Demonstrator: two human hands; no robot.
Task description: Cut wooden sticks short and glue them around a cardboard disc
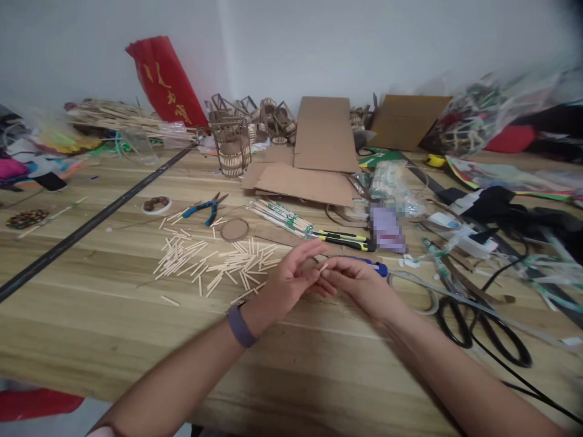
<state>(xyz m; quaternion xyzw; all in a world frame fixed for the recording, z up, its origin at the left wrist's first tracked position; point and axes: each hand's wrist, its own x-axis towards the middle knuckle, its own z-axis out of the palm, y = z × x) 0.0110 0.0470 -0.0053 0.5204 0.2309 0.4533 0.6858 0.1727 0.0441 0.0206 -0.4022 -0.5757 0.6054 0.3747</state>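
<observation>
My left hand [291,279] and my right hand [359,282] meet over the wooden table [136,340]. Between their fingertips sits a short pale wooden stick [322,266], pinched by my right fingers and touched by my left ones. A purple band is on my left wrist. Just to the left lies a heap of several cut wooden sticks [218,261]. A round cardboard disc [234,229] lies behind the heap. A blue-handled tool [371,265] lies right behind my right hand.
Blue pliers [207,207], a bundle of chopsticks [282,217], a yellow-black utility knife [346,240], cardboard sheets [319,152], small stick-built models [234,152], a small dish [156,204]. Black cables [483,328] and clutter lie right.
</observation>
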